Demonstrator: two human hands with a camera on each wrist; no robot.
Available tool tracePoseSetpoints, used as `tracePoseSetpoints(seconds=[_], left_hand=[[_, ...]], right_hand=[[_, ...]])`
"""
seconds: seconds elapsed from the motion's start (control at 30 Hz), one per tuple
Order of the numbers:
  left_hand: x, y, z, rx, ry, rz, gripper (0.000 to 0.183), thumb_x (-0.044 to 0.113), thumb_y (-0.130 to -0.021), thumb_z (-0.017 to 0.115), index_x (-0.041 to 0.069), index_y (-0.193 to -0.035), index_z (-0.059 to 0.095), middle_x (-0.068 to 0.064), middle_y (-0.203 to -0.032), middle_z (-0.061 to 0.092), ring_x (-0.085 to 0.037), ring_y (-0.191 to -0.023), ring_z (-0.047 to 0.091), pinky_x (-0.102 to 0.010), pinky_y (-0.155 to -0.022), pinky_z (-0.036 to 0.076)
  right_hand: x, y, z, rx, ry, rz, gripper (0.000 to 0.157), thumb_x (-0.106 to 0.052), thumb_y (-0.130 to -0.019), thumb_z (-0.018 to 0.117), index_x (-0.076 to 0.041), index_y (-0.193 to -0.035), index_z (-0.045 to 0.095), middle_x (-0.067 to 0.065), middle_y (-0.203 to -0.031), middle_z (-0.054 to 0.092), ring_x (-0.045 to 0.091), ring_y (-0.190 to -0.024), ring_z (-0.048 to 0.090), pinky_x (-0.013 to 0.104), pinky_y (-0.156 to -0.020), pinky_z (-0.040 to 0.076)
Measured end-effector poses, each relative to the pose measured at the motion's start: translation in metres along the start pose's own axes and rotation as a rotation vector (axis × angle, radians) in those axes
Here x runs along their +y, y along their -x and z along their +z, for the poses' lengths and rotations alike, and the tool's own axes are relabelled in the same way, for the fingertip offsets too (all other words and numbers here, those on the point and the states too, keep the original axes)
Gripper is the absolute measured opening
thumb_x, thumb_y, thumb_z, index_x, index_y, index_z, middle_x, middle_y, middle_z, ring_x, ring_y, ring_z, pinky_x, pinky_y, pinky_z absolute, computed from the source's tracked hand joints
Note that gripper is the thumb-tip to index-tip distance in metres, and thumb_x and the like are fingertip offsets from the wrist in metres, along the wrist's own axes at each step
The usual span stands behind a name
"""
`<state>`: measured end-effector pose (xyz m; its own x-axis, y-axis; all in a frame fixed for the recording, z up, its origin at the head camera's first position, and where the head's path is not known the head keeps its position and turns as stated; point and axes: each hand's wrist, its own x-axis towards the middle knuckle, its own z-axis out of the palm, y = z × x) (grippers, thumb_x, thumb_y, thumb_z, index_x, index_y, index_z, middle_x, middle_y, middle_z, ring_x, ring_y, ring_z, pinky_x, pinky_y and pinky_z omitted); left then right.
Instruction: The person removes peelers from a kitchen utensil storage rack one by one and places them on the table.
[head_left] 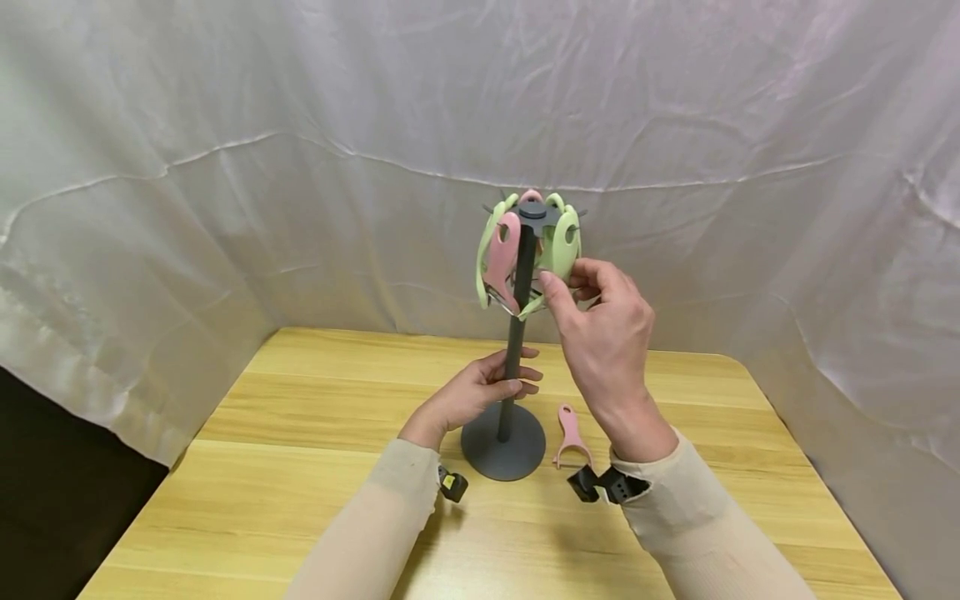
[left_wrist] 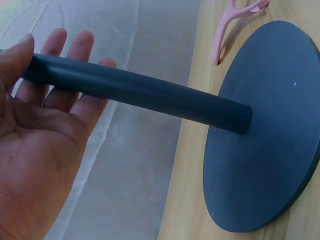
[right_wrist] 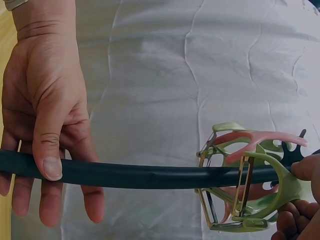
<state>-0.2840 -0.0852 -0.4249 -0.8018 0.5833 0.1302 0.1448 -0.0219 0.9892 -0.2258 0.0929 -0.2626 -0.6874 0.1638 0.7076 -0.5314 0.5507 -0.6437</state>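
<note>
A dark grey stand has an upright pole (head_left: 515, 342) on a round base (head_left: 487, 458) and a pronged top (head_left: 534, 213). Around the top hang several pink and green peelers, among them a pink peeler (head_left: 502, 254) at the front left. My right hand (head_left: 611, 333) pinches a green peeler (head_left: 562, 250) at the front right between thumb and fingers; its handle hole is at a prong. Lower down, my left hand (head_left: 468, 392) holds the pole, thumb in front and fingers loosely behind, as the right wrist view shows. Blades (right_wrist: 245, 185) point toward the base.
One pink peeler (head_left: 570, 429) lies on the wooden table (head_left: 315, 450), just right of the base. Pale grey cloth (head_left: 360, 225) hangs behind the table and at its sides. Each wrist carries a small black camera.
</note>
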Motion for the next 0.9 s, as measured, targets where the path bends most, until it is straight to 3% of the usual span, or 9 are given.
tracePoseSetpoints(seconds=[0.23, 0.6, 0.9], left_hand=[[0.0005, -0.0005, 0.0002, 0.006, -0.005, -0.003, 0.049, 0.008, -0.11, 0.054, 0.019, -0.158, 0.048, -0.019, -0.144, 0.065, -0.031, -0.132, 0.066, -0.045, -0.109, 0.053], [0.0003, -0.0005, 0.0007, 0.007, 0.003, 0.002, 0.05, 0.008, -0.11, 0.055, 0.018, -0.158, 0.048, -0.018, -0.144, 0.065, -0.031, -0.132, 0.066, -0.044, -0.108, 0.054], [0.0, -0.0008, -0.0013, 0.008, 0.008, 0.006, 0.05, 0.009, -0.109, 0.057, 0.018, -0.158, 0.05, -0.023, -0.145, 0.063, -0.031, -0.132, 0.066, -0.056, -0.113, 0.048]], right_hand=[[-0.0009, 0.0012, -0.0026, 0.011, -0.002, -0.013, 0.031, -0.028, -0.094, 0.083, -0.002, -0.109, 0.075, 0.012, -0.098, 0.074, 0.023, -0.086, 0.066, 0.032, -0.073, 0.048], [-0.0054, 0.0013, -0.0068, 0.027, -0.026, -0.008, 0.03, -0.025, -0.094, 0.083, -0.001, -0.11, 0.075, 0.011, -0.099, 0.074, 0.018, -0.085, 0.064, 0.02, -0.069, 0.046], [-0.0073, 0.0035, -0.01, 0.027, -0.044, -0.002, 0.029, -0.023, -0.094, 0.082, 0.0, -0.111, 0.075, 0.012, -0.1, 0.074, 0.018, -0.086, 0.064, 0.024, -0.072, 0.048]])
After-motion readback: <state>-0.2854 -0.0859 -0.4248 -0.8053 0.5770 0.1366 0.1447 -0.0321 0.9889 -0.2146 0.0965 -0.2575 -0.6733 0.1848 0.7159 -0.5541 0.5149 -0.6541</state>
